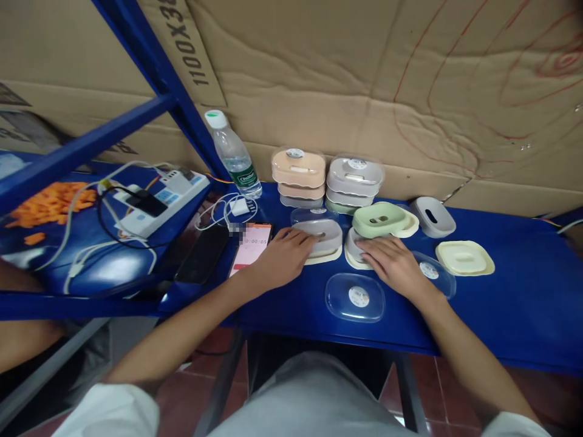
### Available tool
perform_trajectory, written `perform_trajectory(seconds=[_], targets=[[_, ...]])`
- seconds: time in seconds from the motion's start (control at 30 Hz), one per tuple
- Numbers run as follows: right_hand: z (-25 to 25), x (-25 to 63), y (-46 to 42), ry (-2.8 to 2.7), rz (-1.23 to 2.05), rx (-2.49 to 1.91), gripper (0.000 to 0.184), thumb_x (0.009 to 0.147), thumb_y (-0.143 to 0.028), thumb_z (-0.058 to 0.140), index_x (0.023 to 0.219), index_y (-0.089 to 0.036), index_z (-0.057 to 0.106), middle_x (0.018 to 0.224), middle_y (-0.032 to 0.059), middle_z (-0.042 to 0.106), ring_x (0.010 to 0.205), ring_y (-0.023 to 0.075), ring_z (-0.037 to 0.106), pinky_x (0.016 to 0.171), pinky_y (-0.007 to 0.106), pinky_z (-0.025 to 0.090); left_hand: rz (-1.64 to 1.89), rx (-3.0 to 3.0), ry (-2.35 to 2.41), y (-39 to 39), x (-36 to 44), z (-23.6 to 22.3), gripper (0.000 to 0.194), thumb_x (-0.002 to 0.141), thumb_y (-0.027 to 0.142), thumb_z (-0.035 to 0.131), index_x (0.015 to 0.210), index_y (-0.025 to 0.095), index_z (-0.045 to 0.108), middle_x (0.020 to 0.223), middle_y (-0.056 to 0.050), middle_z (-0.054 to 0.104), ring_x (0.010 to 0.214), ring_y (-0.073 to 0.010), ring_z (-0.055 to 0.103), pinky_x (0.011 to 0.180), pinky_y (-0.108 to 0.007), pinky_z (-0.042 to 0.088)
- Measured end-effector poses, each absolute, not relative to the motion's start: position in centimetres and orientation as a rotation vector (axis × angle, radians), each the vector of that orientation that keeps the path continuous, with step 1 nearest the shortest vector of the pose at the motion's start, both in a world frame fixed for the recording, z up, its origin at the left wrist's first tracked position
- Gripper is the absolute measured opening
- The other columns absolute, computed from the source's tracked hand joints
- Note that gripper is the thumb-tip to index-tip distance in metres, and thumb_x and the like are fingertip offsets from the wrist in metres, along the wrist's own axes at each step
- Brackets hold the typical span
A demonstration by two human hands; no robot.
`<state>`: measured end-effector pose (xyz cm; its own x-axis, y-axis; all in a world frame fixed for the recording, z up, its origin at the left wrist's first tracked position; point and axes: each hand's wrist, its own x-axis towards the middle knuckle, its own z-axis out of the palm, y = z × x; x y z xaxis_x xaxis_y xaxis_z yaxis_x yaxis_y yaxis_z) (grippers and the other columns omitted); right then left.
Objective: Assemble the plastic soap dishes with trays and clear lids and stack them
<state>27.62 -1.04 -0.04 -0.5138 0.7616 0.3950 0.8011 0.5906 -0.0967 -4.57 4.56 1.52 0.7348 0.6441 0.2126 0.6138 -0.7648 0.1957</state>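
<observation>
My left hand (289, 250) lies over the left side of a grey rounded plastic box (328, 235) with a slot in its top, fingers curled against it. The box stands on a cream base. My right hand (394, 262) has its fingers bent around the front right of another grey box (353, 241), also over a cream piece. A green slotted box (379, 220) sits just behind and overlaps it, hiding part. In front lies a clear oval cover (339, 298) with a round sticker. Another clear cover (439, 276) is partly under my right wrist.
Stacked peach boxes (298, 169) and grey boxes (355, 176) stand against the cardboard. A grey slotted box (432, 216) and a cream tray (464, 257) lie right. Left are a water bottle (234, 155), a phone (250, 246), cables and a power strip (166, 203).
</observation>
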Motion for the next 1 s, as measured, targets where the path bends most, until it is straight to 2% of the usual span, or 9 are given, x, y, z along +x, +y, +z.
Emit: perform_trajectory(seconds=[0.1, 0.2, 0.3, 0.43, 0.5, 0.67, 0.73, 0.83, 1.0], targets=[[0.5, 27.5, -1.5, -2.407, -0.169, -1.236, 0.037, 0.109, -0.020, 0.053, 0.142, -0.022, 0.068, 0.132, 0.0099, 0.078, 0.121, 0.0269, 0.073, 0.104, 0.047, 0.054, 0.606, 2.688, 1.042, 5.3, -4.6, 1.1, 0.039, 0.111, 0.023, 0.043, 0.143, 0.017, 0.065, 0.132, -0.015, 0.076, 0.122, -0.0283, 0.070, 0.107, -0.047, 0.052], [0.6, 27.5, -1.7, -2.362, -0.224, -1.238, 0.040, 0.108, -0.024, 0.056, 0.148, -0.023, 0.064, 0.134, 0.0115, 0.076, 0.124, 0.0285, 0.071, 0.107, 0.049, 0.053, 0.618, 2.673, 0.940, 5.5, -4.2, 0.5, 0.037, 0.112, 0.025, 0.044, 0.141, 0.023, 0.068, 0.140, -0.011, 0.073, 0.132, -0.0263, 0.066, 0.112, -0.047, 0.048], [0.6, 27.1, -2.1, -2.394, -0.260, -1.245, 0.048, 0.107, -0.036, 0.062, 0.153, -0.023, 0.059, 0.149, 0.0151, 0.067, 0.137, 0.0326, 0.063, 0.111, 0.052, 0.050, 0.596, 2.794, 0.900, 5.3, -3.8, 0.1, 0.036, 0.110, 0.022, 0.049, 0.137, 0.026, 0.072, 0.150, -0.013, 0.065, 0.144, -0.0300, 0.057, 0.118, -0.054, 0.041], [2.1, 25.7, -1.4, -2.470, -0.301, -1.262, 0.044, 0.110, -0.041, 0.055, 0.152, -0.027, 0.060, 0.160, 0.0131, 0.059, 0.148, 0.0321, 0.054, 0.121, 0.054, 0.041, 0.705, 2.844, 0.908, 6.2, -4.1, 0.9, 0.039, 0.110, 0.040, 0.056, 0.145, 0.025, 0.066, 0.154, -0.015, 0.061, 0.142, -0.0325, 0.057, 0.118, -0.054, 0.041], [3.7, 25.1, 0.6, -2.434, -0.314, -1.305, 0.045, 0.112, -0.042, 0.051, 0.153, -0.027, 0.059, 0.163, 0.0131, 0.055, 0.153, 0.0323, 0.049, 0.124, 0.055, 0.037, 0.768, 2.818, 1.026, 7.6, -4.3, 1.7, 0.043, 0.111, 0.040, 0.053, 0.149, 0.022, 0.062, 0.156, -0.017, 0.059, 0.144, -0.0332, 0.055, 0.120, -0.054, 0.040], [6.6, 25.3, 9.4, -2.279, -0.245, -1.462, 0.068, 0.104, -0.049, 0.063, 0.166, -0.027, 0.045, 0.176, 0.0152, 0.035, 0.162, 0.0444, 0.031, 0.125, 0.073, 0.029, 0.770, 2.709, 1.380, 10.3, -4.4, 2.2, 0.057, 0.105, 0.032, 0.059, 0.159, 0.016, 0.049, 0.170, -0.023, 0.040, 0.153, -0.0424, 0.045, 0.119, -0.061, 0.042], [6.9, 26.0, 12.3, -2.245, -0.171, -1.472, 0.070, 0.101, -0.047, 0.068, 0.165, -0.026, 0.047, 0.173, 0.0171, 0.041, 0.159, 0.0444, 0.036, 0.124, 0.073, 0.031, 0.791, 2.710, 1.385, 10.5, -4.5, 1.5, 0.056, 0.105, 0.033, 0.059, 0.158, 0.017, 0.050, 0.171, -0.022, 0.040, 0.152, -0.0416, 0.046, 0.118, -0.060, 0.043], [7.2, 27.3, 14.1, -2.245, -0.072, -1.360, 0.064, 0.099, -0.045, 0.073, 0.157, -0.024, 0.059, 0.160, 0.0176, 0.057, 0.150, 0.0373, 0.051, 0.124, 0.062, 0.040, 0.788, 2.742, 1.348, 10.0, -4.7, 0.3, 0.048, 0.108, 0.036, 0.056, 0.153, 0.020, 0.056, 0.163, -0.021, 0.050, 0.147, -0.0393, 0.052, 0.116, -0.058, 0.047], [8.9, 29.4, 12.5, -2.227, 0.164, -1.269, 0.057, 0.097, -0.041, 0.076, 0.152, -0.030, 0.065, 0.159, 0.0106, 0.060, 0.150, 0.0329, 0.054, 0.126, 0.058, 0.041, 0.752, 2.771, 1.246, 9.0, -4.7, -0.2, 0.042, 0.108, 0.033, 0.055, 0.148, 0.023, 0.062, 0.155, -0.018, 0.058, 0.140, -0.0368, 0.058, 0.113, -0.058, 0.050]])
